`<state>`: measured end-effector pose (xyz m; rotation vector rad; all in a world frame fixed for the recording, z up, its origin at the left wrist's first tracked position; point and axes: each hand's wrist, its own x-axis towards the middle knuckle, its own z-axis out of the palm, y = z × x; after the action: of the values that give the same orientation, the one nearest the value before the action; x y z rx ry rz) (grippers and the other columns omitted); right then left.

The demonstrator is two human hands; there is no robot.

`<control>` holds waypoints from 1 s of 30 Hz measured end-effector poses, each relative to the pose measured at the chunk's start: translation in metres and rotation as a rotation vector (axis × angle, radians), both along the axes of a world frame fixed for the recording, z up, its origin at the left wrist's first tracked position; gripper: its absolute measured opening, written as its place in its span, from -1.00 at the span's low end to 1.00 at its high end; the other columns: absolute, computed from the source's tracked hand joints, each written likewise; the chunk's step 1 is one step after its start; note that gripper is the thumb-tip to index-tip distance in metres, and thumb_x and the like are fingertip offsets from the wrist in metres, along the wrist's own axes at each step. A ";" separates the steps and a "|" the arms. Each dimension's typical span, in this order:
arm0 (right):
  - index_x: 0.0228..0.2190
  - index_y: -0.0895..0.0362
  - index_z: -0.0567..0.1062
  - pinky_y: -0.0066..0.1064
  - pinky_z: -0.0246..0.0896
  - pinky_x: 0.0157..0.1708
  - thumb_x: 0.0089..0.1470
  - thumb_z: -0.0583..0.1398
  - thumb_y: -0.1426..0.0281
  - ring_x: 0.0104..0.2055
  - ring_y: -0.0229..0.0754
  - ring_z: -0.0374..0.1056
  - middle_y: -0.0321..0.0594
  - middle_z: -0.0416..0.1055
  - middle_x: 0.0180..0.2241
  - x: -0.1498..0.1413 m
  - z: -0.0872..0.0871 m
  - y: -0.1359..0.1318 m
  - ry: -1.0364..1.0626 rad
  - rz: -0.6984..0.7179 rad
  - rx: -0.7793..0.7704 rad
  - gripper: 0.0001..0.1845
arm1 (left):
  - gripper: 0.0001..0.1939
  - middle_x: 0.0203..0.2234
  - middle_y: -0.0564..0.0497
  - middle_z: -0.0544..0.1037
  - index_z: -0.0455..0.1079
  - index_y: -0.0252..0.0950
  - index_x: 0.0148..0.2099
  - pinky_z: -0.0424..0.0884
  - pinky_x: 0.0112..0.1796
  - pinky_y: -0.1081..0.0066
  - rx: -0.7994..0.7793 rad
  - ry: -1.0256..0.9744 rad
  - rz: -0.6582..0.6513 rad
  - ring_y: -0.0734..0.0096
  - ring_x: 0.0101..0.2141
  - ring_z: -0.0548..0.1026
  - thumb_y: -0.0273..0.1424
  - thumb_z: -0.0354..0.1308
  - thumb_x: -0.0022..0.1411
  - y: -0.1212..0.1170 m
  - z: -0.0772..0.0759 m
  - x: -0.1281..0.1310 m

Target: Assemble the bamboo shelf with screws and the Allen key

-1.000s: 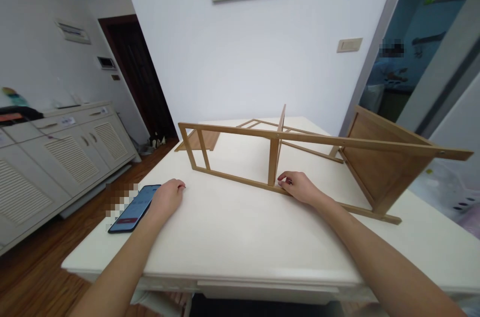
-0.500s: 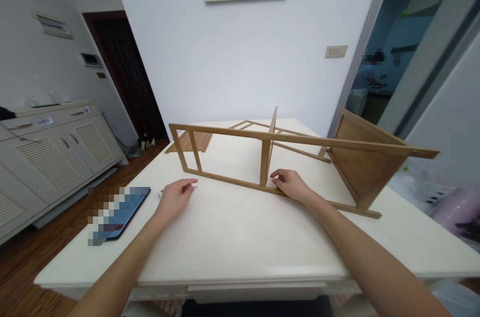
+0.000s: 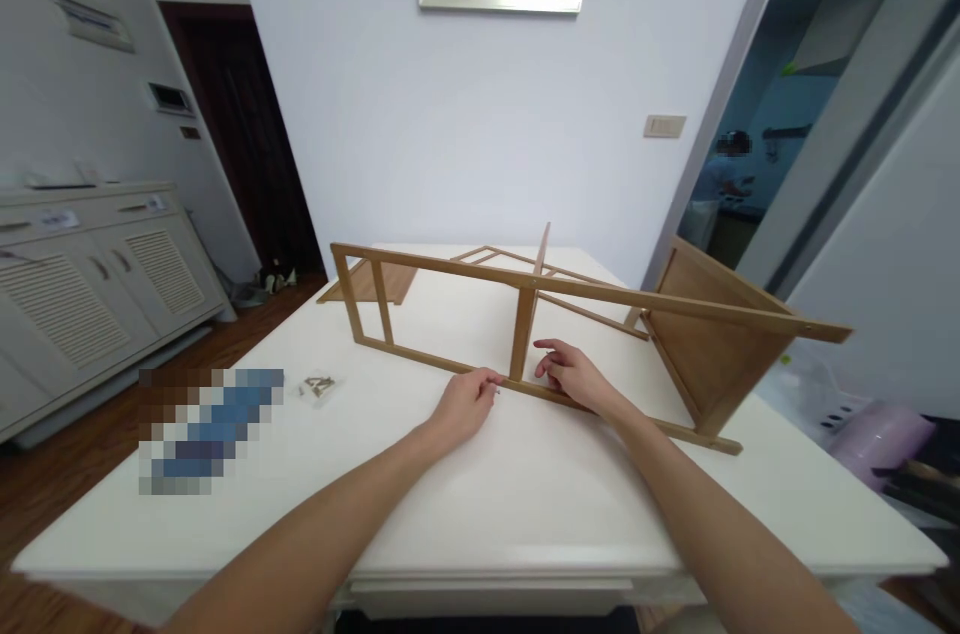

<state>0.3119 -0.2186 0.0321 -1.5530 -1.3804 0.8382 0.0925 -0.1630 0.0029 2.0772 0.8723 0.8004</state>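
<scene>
My left hand (image 3: 466, 406) pinches a small metal screw (image 3: 496, 391) between thumb and fingertips, beside the lower rail of a wooden frame (image 3: 435, 361). The frame stands on its long edge, with a crossbar (image 3: 524, 334) just beyond the left fingertips. My right hand (image 3: 570, 376) reaches over the lower rail, right of that crossbar. Its index finger points out while the thumb and other fingers are curled; what they hold, if anything, is too small to make out. A small clear bag of metal fasteners (image 3: 318, 386) lies left of my left hand.
A wooden panel (image 3: 675, 359) joins the frame's right end. Another slatted panel (image 3: 371, 282) lies at the far left of the white table (image 3: 420, 514). A blurred-out phone (image 3: 217, 429) lies near the left edge. Another person (image 3: 716, 184) stands beyond the doorway.
My left hand has moved right, from near the bag to the crossbar, carrying the screw. My right hand stays by the crossbar, its index finger now more extended. The view has shifted slightly.
</scene>
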 end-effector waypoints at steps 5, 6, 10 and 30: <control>-0.18 0.16 0.41 -0.47 0.15 -0.55 -0.03 0.06 0.40 -0.57 -0.32 0.19 -0.23 0.46 -0.44 0.004 -0.006 0.005 -0.113 -0.013 0.016 -0.68 | -0.69 -0.24 -0.01 0.61 0.54 -0.25 -0.19 0.40 -0.08 0.38 0.295 0.088 0.054 0.36 -0.20 0.52 -0.56 -0.03 0.20 0.005 0.004 -0.022; -0.20 0.16 0.43 -0.44 0.19 -0.50 -0.03 0.06 0.40 -0.54 -0.30 0.23 -0.21 0.47 -0.41 0.006 -0.006 0.006 -0.173 -0.017 0.041 -0.68 | -0.68 -0.23 -0.01 0.61 0.54 -0.25 -0.18 0.40 -0.07 0.38 0.301 0.110 0.091 0.36 -0.19 0.52 -0.56 -0.03 0.19 0.010 0.006 -0.026; -0.11 0.13 0.42 -0.32 0.29 -0.30 -0.01 0.01 0.40 -0.43 -0.21 0.34 -0.18 0.51 -0.34 0.001 -0.001 0.003 -0.365 -0.089 0.190 -0.59 | -0.69 -0.24 -0.01 0.62 0.56 -0.26 -0.19 0.41 -0.08 0.38 0.222 0.223 0.178 0.34 -0.20 0.53 -0.55 0.00 0.17 0.027 0.009 -0.039; -0.27 0.14 0.58 -0.29 0.29 -0.14 0.08 0.07 0.35 -0.23 -0.10 0.44 -0.14 0.57 -0.27 -0.024 -0.002 -0.002 -0.544 -0.143 0.146 -0.69 | -0.77 -0.30 -0.05 0.56 0.55 -0.26 -0.23 0.39 -0.17 0.35 0.222 0.274 0.074 0.27 -0.25 0.50 -0.49 0.07 0.14 0.041 -0.001 -0.037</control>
<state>0.2882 -0.2210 0.0296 -1.8138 -1.6377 0.2199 0.0555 -0.1222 0.0022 2.4020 1.0525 0.6854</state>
